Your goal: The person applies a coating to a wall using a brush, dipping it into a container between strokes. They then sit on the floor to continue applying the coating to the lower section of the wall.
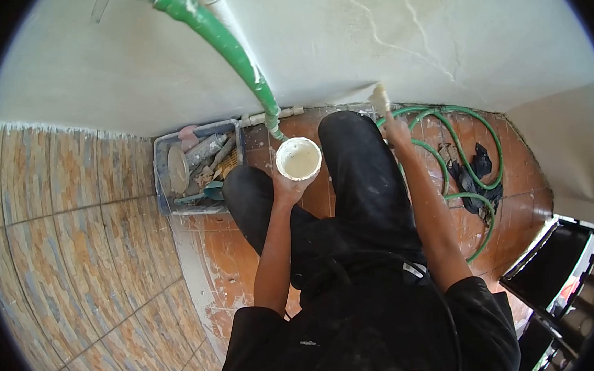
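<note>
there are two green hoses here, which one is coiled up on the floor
The green hose right of the person's right hand lies looped on the tile floor. The other green hose runs straight down the wall.

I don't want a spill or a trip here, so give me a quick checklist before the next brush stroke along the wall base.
1. Cup level in the left hand: ok, rim faces up.
2. Cup has mix: ok, pale liquid shows.
3. Brush held by the right hand: ok, tip at the wall base.
4. Brush loaded: cannot tell.
5. Hose off the feet: not ok, loops lie on the floor right beside the right leg.
6. Tool bin within reach: ok, beside the left knee.
</note>
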The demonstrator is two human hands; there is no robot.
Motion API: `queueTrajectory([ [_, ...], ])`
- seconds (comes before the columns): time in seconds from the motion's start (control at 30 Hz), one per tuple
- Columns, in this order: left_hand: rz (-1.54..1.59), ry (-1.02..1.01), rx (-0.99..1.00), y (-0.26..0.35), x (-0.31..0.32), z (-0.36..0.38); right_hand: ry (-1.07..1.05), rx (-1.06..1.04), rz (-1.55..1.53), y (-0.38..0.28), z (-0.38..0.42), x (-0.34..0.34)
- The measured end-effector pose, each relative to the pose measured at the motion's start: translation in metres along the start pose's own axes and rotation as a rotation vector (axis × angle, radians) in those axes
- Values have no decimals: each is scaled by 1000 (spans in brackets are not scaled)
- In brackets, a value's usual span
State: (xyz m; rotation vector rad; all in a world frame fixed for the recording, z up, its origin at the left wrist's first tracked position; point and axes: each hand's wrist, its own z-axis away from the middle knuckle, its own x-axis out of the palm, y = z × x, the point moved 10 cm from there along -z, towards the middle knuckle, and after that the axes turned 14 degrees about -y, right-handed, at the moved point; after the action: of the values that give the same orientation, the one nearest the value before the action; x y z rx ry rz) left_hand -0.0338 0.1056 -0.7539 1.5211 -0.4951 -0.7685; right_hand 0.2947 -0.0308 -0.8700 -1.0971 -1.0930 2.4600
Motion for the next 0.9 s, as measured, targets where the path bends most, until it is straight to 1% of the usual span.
queueTrajectory([
  [0.03, -6, 19, 35, -1, -2, 0, 32, -87, 96, -10, -1, -4],
  [0.07, 3, 27, 27, -3, -2, 0, -7, -55, 1, -43, 20, -21],
  [0.1, 15, 24, 35, -4, -1, 1, -43, -17, -92, -97, 55, -47],
  [0.17, 44, 17, 44, -1, 2, -1, 74, -198, -580, -160, 102, -89],
  [0.23, 47, 30, 26, -9, 5, -2, 296, -573, -523, -217, 149, -137],
  [0.27, 32, 26, 24, -12, 5, -4, 275, -574, -512, -225, 153, -139],
  [0.3, 44, -12, 4, -22, 8, -7, 274, -746, -642, -236, 162, -149],
  [0.33, 47, 1, 2, -24, 6, -7, 275, -917, -775, -242, 170, -158],
  [0.37, -6, -2, 41, -19, 6, -7, 315, -911, -708, -234, 164, -151],
  [0.4, -59, -5, 84, -12, 7, -7, 391, -810, -625, -204, 135, -144],
  [0.43, -44, 25, 79, -5, 5, -7, 365, -562, -430, -177, 110, -121],
  [0.47, -41, 36, 87, -3, 3, -7, 305, -315, -172, -149, 86, -95],
  [0.5, -43, 25, 89, -2, 3, -6, 207, -113, 78, -120, 65, -69],
  [0.53, -47, 11, 94, -1, 3, -7, 222, 33, 183, -50, 24, -46],
  [0.57, -47, 18, 110, -1, 2, -7, 44, -22, 222, -1, 0, -18],
  [0.63, -38, 108, 91, -5, 0, -6, -123, -86, 274, 4, -9, -7],
  [0.7, 36, 79, 96, -6, 1, -6, -127, 126, 57, 25, -17, -20],
  [0.73, 93, 40, 93, -8, 1, -4, -21, -32, 134, -25, 1, -46],
  [0.77, 24, 41, 124, -17, 1, -6, 82, -193, 205, -97, 35, -78],
  [0.8, 23, 43, 113, -15, 0, -7, 197, -248, 331, -151, 66, -107],
  [0.87, -32, 15, 66, -1, 1, -4, 142, -466, -482, -215, 137, -141],
  [0.9, -74, 24, 77, 5, -1, -3, 247, -628, -470, -242, 164, -152],
])
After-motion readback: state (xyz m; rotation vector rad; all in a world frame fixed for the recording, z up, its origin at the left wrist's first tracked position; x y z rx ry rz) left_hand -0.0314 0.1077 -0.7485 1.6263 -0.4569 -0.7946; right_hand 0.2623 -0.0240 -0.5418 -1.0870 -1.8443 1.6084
